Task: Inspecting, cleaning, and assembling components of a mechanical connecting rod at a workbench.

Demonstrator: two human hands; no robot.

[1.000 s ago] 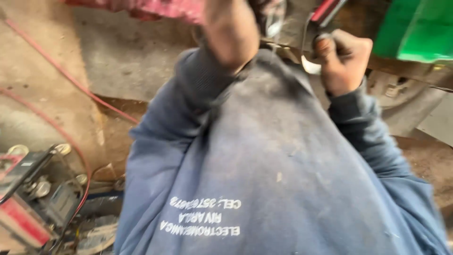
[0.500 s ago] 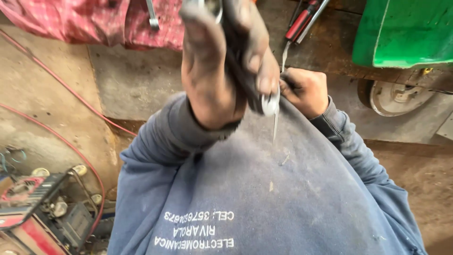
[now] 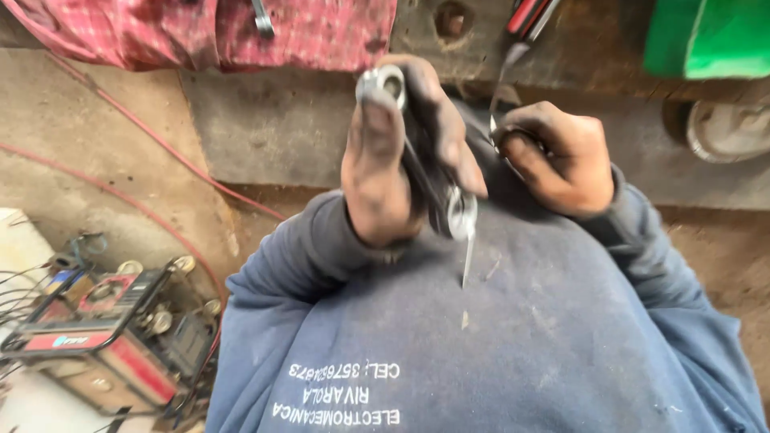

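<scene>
the left hand (image 3: 393, 160) is coming in big and close to the camera, grimy, fingers clenched around a dark metal part (image 3: 425, 172) that is showing a shiny ring at the top, by the thumb tip, and another shiny round end at the bottom, with a thin pin or rod (image 3: 468, 256) sticking down from it over the blue sweatshirt (image 3: 497, 337). the right hand (image 3: 557, 156) is sitting just beside it, a little further off, fingers curling around a small dark ring-shaped piece (image 3: 513, 138); what exactly that piece is, i cannot tell. above that hand a red-handled tool (image 3: 525, 20) is hanging down, its thin metal tip pointing toward the knuckles. a red checked cloth (image 3: 208, 32) is lying across the top left with a silvery wrench end (image 3: 262, 18) resting on it. down at the lower left a red and black machine (image 3: 104, 329) is standing on the concrete floor (image 3: 80, 144), a red hose (image 3: 136, 204) trailing across the floor toward it. a green object (image 3: 710, 36) is showing at the top right.
</scene>
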